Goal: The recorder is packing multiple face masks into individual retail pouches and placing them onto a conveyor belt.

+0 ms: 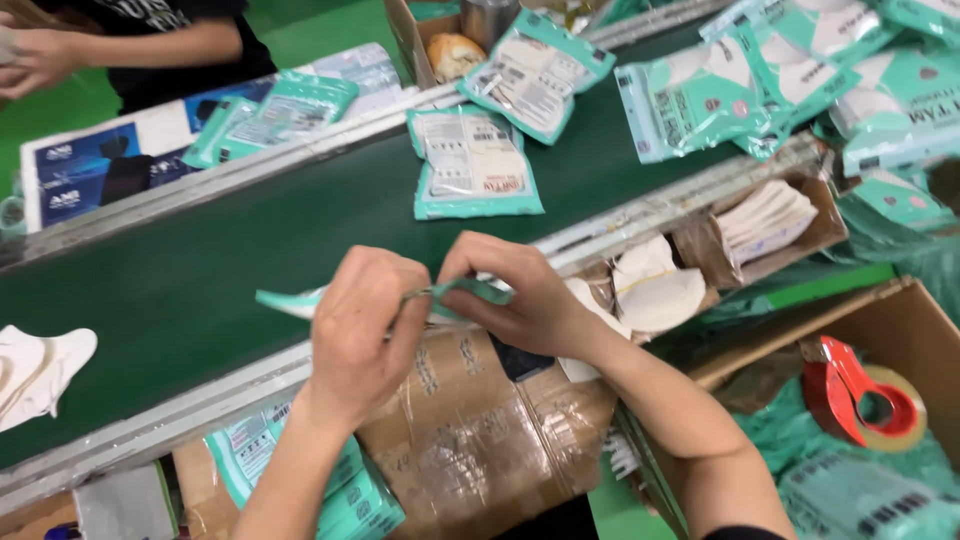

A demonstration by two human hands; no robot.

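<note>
My left hand (pixel 365 325) and my right hand (pixel 515 290) both pinch a flat teal and white pouch (pixel 455 293), held edge-on over the near rail of a dark green conveyor belt (pixel 200 270). The pouch's far end (pixel 285 300) sticks out left of my left hand. Two filled teal pouches (pixel 472 160) (pixel 535 70) lie on the belt beyond my hands. Folded white masks (pixel 655 290) sit in an open cardboard tray just right of my right hand.
A heap of teal pouches (pixel 800 70) lies at the far right. A red tape dispenser (pixel 865 395) rests in a carton lower right. White masks (pixel 35 370) lie on the belt's left. Another person's arm (pixel 120 50) works across the belt. Taped cartons (pixel 470 430) sit below my hands.
</note>
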